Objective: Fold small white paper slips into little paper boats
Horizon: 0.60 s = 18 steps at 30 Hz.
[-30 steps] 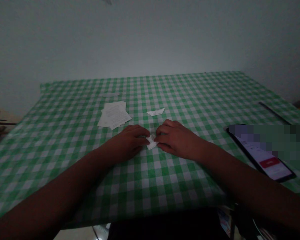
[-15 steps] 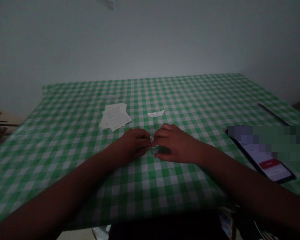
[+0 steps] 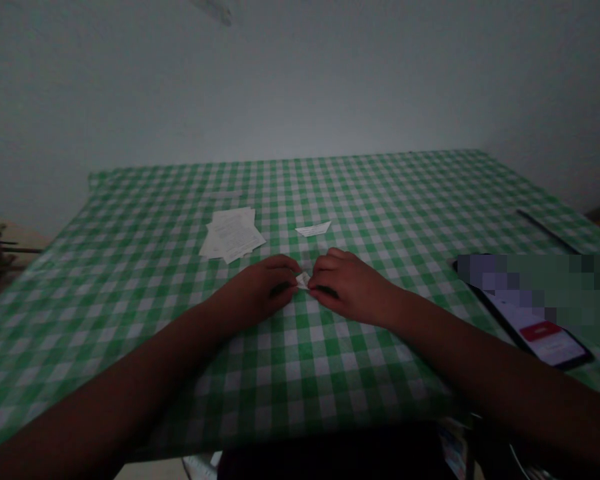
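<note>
Between my fingertips is a small piece of folded white paper [image 3: 303, 281], held just above or on the checked cloth; I cannot tell which. My left hand [image 3: 263, 288] pinches its left side, thumb and fingers closed on it. On the right side my right hand [image 3: 347, 285] grips it the same way. Most of the paper's edges are hidden behind the fingers. Just beyond my hands lies a folded paper boat [image 3: 313, 229] with printed lines on it. A loose stack of printed paper sheets [image 3: 234, 233] rests farther left, beyond my left hand.
A green and white checked tablecloth [image 3: 290, 373] covers the table. At the right, near my right forearm, lies a phone [image 3: 555, 343] with a lit, partly blurred screen. A thin dark stick-like object [image 3: 545, 231] lies behind it. A pale wall [image 3: 300, 80] stands behind the table.
My hands have drawn slightly apart, and the white folded paper now shows between the fingertips. My right thumb has closed up toward the fingers. The boat and stack lie unmoved.
</note>
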{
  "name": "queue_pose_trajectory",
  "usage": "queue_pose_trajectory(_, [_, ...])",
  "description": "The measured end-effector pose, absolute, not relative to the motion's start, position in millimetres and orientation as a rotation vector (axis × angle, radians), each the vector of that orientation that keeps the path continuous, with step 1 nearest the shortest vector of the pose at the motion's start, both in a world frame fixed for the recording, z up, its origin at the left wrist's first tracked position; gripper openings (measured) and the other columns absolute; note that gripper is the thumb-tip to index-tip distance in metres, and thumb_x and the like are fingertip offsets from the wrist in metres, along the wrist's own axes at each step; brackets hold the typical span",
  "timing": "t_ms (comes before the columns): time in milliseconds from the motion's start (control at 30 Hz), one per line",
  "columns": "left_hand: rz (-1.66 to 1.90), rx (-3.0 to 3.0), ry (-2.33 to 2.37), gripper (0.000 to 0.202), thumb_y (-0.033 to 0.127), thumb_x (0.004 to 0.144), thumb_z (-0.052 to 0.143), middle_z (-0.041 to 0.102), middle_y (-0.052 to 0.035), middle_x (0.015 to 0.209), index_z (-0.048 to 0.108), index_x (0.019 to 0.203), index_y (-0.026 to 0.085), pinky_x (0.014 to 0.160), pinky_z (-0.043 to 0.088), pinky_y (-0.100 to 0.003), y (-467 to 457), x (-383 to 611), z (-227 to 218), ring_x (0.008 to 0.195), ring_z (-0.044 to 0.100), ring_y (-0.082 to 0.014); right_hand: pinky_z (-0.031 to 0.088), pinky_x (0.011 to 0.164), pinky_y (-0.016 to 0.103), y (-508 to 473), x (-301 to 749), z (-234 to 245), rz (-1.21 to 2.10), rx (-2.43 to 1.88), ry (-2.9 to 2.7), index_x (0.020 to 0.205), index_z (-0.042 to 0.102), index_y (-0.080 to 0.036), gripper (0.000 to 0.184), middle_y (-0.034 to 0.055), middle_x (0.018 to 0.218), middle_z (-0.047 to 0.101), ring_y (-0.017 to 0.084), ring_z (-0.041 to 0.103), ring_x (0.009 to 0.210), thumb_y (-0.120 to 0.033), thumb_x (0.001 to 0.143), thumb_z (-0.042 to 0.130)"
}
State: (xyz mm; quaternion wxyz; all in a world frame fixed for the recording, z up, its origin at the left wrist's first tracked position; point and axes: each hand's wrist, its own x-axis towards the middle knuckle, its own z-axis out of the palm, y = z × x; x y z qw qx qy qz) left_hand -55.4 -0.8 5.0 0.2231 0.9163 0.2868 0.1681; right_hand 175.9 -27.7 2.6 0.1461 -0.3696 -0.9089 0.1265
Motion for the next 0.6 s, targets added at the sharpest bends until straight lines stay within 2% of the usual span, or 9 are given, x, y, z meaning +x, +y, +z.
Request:
queue_pose_trajectory(133, [0.449,2.494,0.849,0.016,0.022,0.095,0.052,0.06,-0.0082,0.119,0.067,0.094,0.017,0.095,0.052,-0.036,-1.4,-55.2,3.1,0.103,0.063,-0.0182,0.04,0.087,0.036,-24.9,172.8,0.6,0.39,-1.092,-2.563,0.095,0.071,-0.015,0.023,0.0065,0.09,0.064,0.019,0.053,0.088,-0.026,0.099,0.05])
queue_pose_trajectory(333, [0.531,2.593,1.075,0.016,0.028,0.092,0.058,0.054,-0.0126,0.125,0.07,0.088,0.017,0.102,0.043,-0.052,-1.4,-53.0,-7.3,0.116,0.051,-0.0285,0.041,0.085,0.033,-25.1,167.7,-2.8,0.471,-1.264,-2.408,0.088,0.071,-0.015,0.023,0.0057,0.086,0.063,0.018,0.054,0.088,-0.027,0.097,0.053])
queue_pose_trajectory(500, [0.576,2.599,1.172,0.015,0.027,0.09,0.061,0.055,-0.0135,0.126,0.067,0.082,0.016,0.103,0.041,-0.052,-2.4,-49.7,-13.3,0.12,0.05,-0.0305,0.041,0.085,0.034,-25.8,162.2,-7.6,0.413,-1.392,-2.34,0.081,0.067,-0.016,0.026,0.0047,0.081,0.061,0.018,0.054,0.084,-0.031,0.097,0.053])
queue_pose_trajectory(600, [0.595,2.588,1.214,0.013,0.027,0.089,0.063,0.055,-0.014,0.128,0.067,0.094,0.016,0.102,0.042,-0.052,-3.4,-48.3,-13.0,0.12,0.05,-0.0303,0.041,0.086,0.035,-26.9,159.5,-8.9,0.364,-1.437,-2.34,0.081,0.065,-0.016,0.025,0.0058,0.084,0.06,0.018,0.053,0.086,-0.031,0.096,0.053])
